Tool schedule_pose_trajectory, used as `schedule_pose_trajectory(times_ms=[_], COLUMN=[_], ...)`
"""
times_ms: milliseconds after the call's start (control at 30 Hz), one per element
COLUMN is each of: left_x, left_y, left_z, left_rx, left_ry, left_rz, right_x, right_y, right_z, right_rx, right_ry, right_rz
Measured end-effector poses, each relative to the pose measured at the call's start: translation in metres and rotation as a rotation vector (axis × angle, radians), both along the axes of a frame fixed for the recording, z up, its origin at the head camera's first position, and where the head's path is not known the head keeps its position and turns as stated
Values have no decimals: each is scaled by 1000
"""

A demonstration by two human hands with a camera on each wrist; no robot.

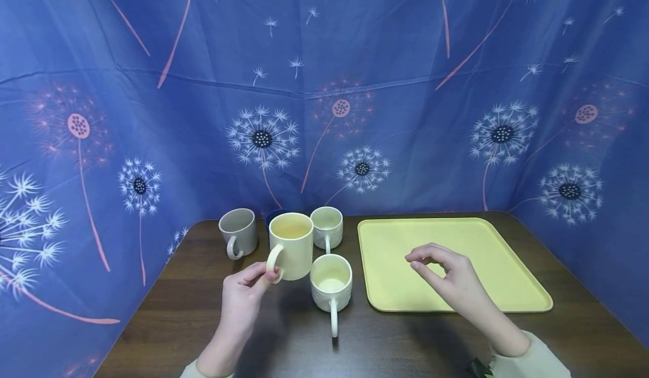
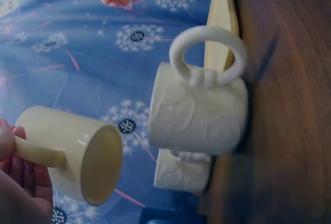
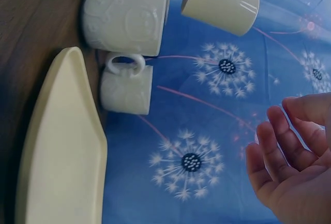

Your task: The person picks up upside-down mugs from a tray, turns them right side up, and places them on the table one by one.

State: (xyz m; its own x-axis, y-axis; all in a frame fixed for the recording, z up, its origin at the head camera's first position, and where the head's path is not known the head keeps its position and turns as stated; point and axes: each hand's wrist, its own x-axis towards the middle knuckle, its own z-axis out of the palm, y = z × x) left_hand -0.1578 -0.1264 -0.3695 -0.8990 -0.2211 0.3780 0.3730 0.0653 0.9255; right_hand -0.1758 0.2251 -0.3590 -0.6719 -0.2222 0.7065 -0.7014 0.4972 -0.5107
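Observation:
My left hand [image 1: 242, 293] pinches the handle of a cream-yellow mug [image 1: 291, 248] and holds it raised off the table, its base showing in the left wrist view. Just right of it a white embossed mug [image 1: 331, 282] stands upright, handle toward me. Behind that is a second white embossed mug [image 1: 327, 228]. A grey mug [image 1: 238, 233] stands at the back left. Mostly hidden behind the held mug is a dark blue thing [image 1: 274, 216]. Over the yellow tray [image 1: 426, 296] hovers my right hand [image 1: 451, 274], fingers loosely bent and nothing between them.
The brown wooden table [image 1: 167, 310] bears the mugs on its left and middle, the tray on its right. A blue dandelion-print cloth [image 1: 405, 113] hangs close behind the table and along both sides.

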Motion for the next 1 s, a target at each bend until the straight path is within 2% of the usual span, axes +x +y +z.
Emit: schedule_pose_trajectory(times_ms=[233,467,733,1000], left_x=[-5,-11,-15,-17], left_y=[-5,-10,-11,-10], left_z=[-10,-23,-36,-45], left_rx=[3,-13,-14,-12], left_ry=[-37,-77,-169,-227], left_rz=[75,133,162,169], right_x=[-5,-9,-11,-13], right_y=[1,2,5,7], right_z=[-11,-20,-32,-47], right_rx=[24,49,45,110], right_ry=[49,56,70,80], right_rz=[-74,-95,-74,-142])
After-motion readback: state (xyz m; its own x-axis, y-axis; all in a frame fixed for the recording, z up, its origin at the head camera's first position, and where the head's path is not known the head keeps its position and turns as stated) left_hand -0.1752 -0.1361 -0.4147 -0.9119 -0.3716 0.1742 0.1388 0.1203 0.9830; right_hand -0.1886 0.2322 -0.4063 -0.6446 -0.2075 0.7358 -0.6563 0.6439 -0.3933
